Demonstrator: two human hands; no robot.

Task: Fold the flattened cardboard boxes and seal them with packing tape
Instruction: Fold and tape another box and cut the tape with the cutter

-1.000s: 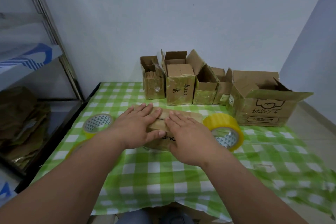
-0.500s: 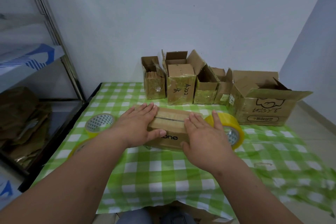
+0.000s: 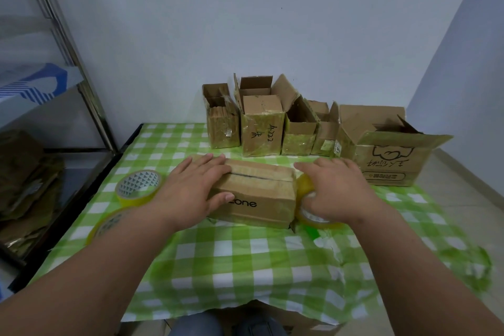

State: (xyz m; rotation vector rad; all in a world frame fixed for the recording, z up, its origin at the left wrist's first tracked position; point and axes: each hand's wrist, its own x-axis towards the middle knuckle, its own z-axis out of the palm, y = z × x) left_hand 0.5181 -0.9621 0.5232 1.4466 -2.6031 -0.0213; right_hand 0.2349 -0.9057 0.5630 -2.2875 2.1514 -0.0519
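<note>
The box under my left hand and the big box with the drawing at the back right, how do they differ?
The box under the left hand has its top flaps folded shut with a seam down the middle; the big box has its flaps standing open. The near box is smaller and lies low and long; the big box is taller and bulkier. The near one shows printed letters, the big one a drawn figure. Both are brown cardboard on the green checked tablecloth.
</note>
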